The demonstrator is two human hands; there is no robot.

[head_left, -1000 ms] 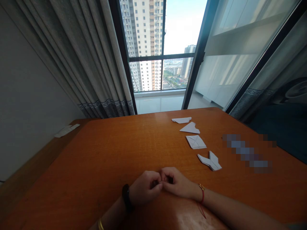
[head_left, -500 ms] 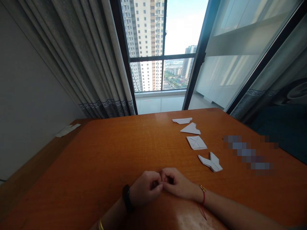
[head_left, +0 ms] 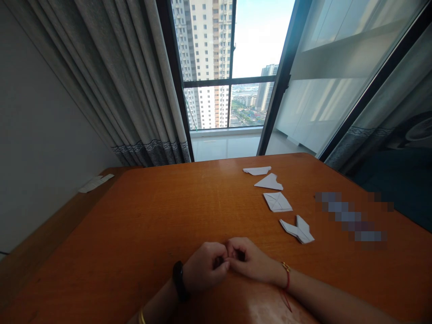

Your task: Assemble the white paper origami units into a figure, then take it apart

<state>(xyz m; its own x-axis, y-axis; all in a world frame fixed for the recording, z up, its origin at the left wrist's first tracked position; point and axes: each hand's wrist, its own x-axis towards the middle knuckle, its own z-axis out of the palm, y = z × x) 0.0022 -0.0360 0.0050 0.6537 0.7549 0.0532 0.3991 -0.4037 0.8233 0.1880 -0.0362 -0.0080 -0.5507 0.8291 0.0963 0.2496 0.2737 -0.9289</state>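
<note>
My left hand (head_left: 206,266) and my right hand (head_left: 251,261) rest together at the near side of the wooden table (head_left: 175,207). Both have curled fingers, and they touch at the fingertips and thumbs. No object shows in either; the insides of the palms are in shadow. Nearest to my right hand lies a white folded paper with a bent wing shape (head_left: 299,230). Beyond it, in a row, are a square folded paper (head_left: 277,202), a pointed folded paper (head_left: 270,182) and a narrow folded paper strip (head_left: 257,171).
At the right of the table is a blurred-out patch (head_left: 353,217) whose contents cannot be made out. A flat pale paper item (head_left: 96,183) lies at the far left edge. Behind the table stand a grey curtain (head_left: 141,90) and a dark-framed glass door (head_left: 278,103).
Both hands hold the same pose. The whole view has shifted very slightly; the papers lie as before.
</note>
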